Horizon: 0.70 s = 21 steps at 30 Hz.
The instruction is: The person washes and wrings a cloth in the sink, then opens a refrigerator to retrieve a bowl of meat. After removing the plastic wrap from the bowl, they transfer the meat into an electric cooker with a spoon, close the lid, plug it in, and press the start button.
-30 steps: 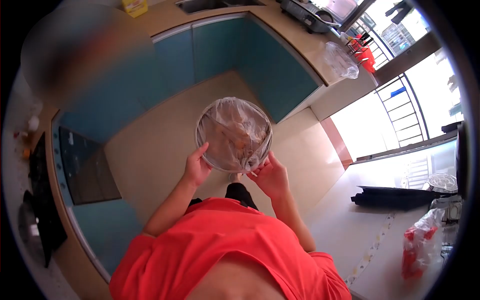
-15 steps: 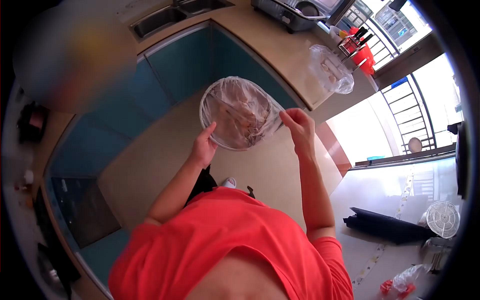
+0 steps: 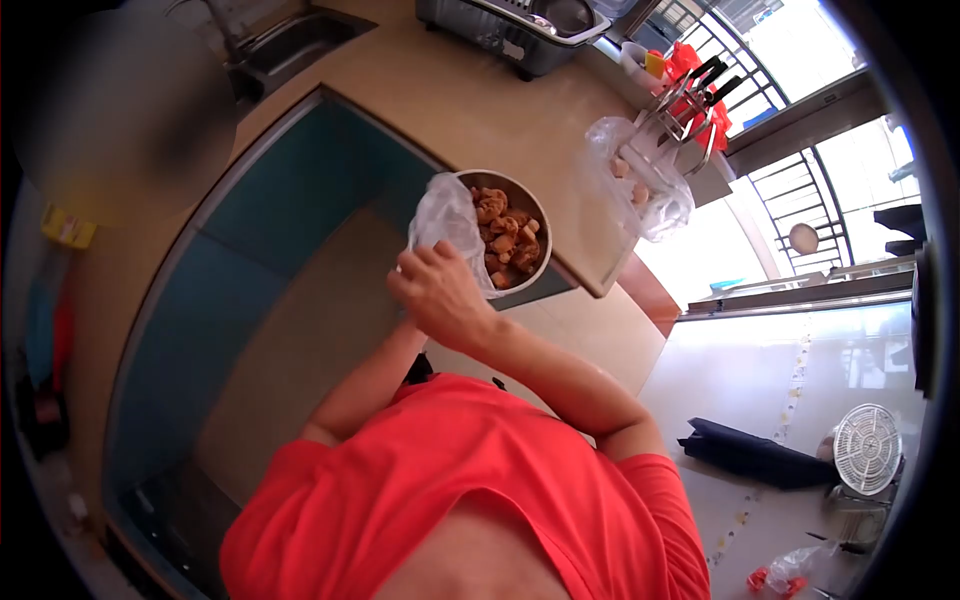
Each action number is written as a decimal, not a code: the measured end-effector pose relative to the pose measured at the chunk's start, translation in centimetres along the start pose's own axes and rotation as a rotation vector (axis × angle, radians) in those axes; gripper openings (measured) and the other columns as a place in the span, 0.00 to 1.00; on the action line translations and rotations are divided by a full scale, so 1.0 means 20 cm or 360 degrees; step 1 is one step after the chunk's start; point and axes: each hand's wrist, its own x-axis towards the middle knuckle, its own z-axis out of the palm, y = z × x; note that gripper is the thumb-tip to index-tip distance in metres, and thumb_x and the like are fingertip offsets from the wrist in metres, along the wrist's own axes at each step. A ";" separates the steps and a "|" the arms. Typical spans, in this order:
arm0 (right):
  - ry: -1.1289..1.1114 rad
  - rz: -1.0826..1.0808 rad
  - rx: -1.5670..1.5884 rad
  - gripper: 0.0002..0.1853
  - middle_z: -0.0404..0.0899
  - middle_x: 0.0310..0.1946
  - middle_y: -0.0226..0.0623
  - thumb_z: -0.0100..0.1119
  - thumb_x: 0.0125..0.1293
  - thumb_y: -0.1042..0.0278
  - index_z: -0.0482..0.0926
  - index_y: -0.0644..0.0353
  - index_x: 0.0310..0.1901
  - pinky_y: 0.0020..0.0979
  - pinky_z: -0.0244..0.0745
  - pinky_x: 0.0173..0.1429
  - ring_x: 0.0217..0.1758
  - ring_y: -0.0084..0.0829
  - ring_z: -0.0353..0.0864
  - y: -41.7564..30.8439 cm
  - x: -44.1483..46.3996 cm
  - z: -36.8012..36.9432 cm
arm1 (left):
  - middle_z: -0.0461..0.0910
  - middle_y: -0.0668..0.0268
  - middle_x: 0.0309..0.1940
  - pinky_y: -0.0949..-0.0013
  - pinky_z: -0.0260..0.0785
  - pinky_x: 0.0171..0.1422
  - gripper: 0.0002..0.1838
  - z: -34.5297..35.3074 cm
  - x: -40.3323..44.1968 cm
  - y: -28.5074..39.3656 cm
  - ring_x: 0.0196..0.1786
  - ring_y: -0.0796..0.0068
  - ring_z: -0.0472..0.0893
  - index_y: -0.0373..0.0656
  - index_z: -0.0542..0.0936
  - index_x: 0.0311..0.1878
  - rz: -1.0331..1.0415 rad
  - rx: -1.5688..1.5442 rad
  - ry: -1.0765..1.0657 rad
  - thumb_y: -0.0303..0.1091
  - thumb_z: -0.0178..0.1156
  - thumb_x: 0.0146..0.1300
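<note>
A round bowl [image 3: 546, 245] with a pale rim holds chunks of brown meat [image 3: 510, 235]. Clear plastic film [image 3: 440, 215] is folded back over its left side, leaving the right part uncovered. My right hand [image 3: 445, 295] reaches across the front of the bowl, fingers closed on the film at the lower left. Most of my left hand [image 3: 408, 335] is hidden behind the right; its forearm leads up to the bowl, which it supports from below left, fingers out of sight. The bowl overlaps the counter edge in view.
The counter [image 3: 400, 75] carries a dish rack [image 3: 520, 40], a clear plastic bag with pale contents [image 3: 640, 190] and a knife stand [image 3: 690, 105]. A sink [image 3: 310, 45] lies at the upper left. The counter corner [image 3: 598, 290] juts out just right of the bowl.
The film, stretched over the bowl before, is now peeled back to the left. My right hand has swung from the bowl's right side to its left. The view has moved nearer the counter.
</note>
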 end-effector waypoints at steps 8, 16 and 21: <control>0.0009 -0.0005 0.0336 0.07 0.69 0.29 0.34 0.58 0.43 0.73 0.73 0.58 0.27 0.32 0.63 0.45 0.37 0.33 0.71 -0.24 -0.46 -0.16 | 0.73 0.67 0.55 0.68 0.61 0.62 0.23 0.00 -0.20 -0.28 0.56 0.75 0.72 0.45 0.69 0.60 0.0081 0.0427 0.0068 0.43 0.54 0.65; 0.0121 -0.0051 0.0418 0.08 0.67 0.26 0.31 0.59 0.42 0.73 0.73 0.55 0.28 0.30 0.63 0.42 0.33 0.32 0.70 -0.14 -0.50 -0.20 | 0.71 0.66 0.57 0.67 0.61 0.61 0.25 -0.09 -0.15 -0.37 0.57 0.74 0.71 0.44 0.66 0.62 0.0042 0.0867 0.0015 0.45 0.54 0.65; 0.0427 0.0028 0.0416 0.07 0.69 0.24 0.29 0.61 0.44 0.73 0.77 0.53 0.28 0.30 0.63 0.38 0.30 0.32 0.71 0.02 -0.48 -0.31 | 0.70 0.65 0.58 0.67 0.61 0.61 0.27 -0.14 -0.11 -0.34 0.58 0.74 0.71 0.44 0.65 0.63 -0.0049 0.1099 -0.0053 0.46 0.54 0.65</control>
